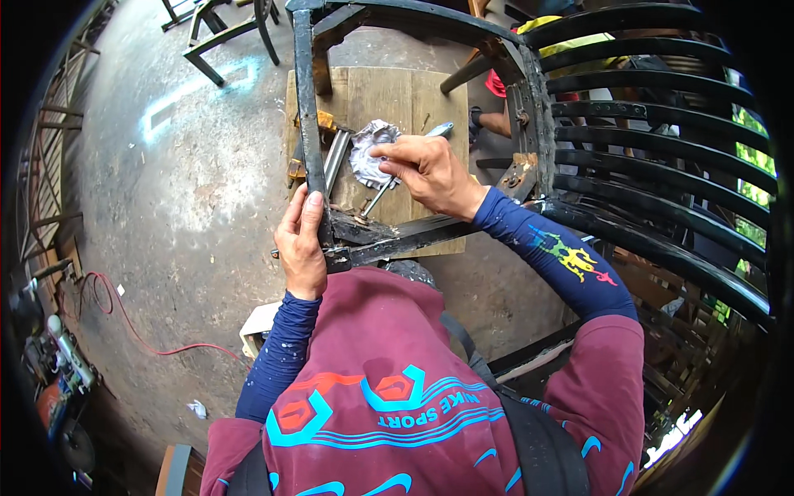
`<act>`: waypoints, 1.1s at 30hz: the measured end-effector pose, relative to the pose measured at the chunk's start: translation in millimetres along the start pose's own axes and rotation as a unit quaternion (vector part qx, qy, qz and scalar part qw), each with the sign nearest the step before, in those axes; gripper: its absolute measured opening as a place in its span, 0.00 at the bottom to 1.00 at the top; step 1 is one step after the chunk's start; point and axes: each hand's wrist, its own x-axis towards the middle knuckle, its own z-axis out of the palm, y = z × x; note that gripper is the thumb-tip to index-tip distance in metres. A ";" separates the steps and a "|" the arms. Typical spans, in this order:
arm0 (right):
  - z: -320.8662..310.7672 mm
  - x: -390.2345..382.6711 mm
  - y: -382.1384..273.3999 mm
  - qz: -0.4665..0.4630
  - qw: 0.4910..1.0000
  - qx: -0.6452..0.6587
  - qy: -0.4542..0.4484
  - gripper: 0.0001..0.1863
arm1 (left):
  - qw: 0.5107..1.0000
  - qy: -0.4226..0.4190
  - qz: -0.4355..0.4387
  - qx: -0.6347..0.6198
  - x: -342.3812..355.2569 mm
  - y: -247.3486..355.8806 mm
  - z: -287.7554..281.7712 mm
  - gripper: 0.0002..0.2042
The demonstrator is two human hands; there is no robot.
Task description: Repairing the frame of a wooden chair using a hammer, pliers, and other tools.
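Observation:
A black wooden chair frame (308, 107) lies across in front of me, its slatted back (637, 112) to the right. My left hand (302, 248) is closed around the frame's near left corner, thumb on top of the rail. My right hand (434, 174) hovers inside the frame with thumb and forefinger pinched; whatever they hold, if anything, is too small to make out. Beside those fingertips is a crumpled white wad (372, 153) on a wooden board (418, 87). A screwdriver (382, 197) lies beneath my right hand, which hides its middle.
A yellow-and-black tool (329, 123) and a metal bar (337, 157) lie on the board's left side. Another chair frame (227, 37) stands at the far left. A red hose (136, 335) crosses the floor. Another person's leg (495, 122) shows beyond the frame.

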 end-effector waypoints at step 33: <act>-30.4 26.8 35.6 -0.005 0.946 -0.030 -0.324 0.21 | 0.997 -0.002 -0.047 -0.055 -5.4 4.6 3.6 0.28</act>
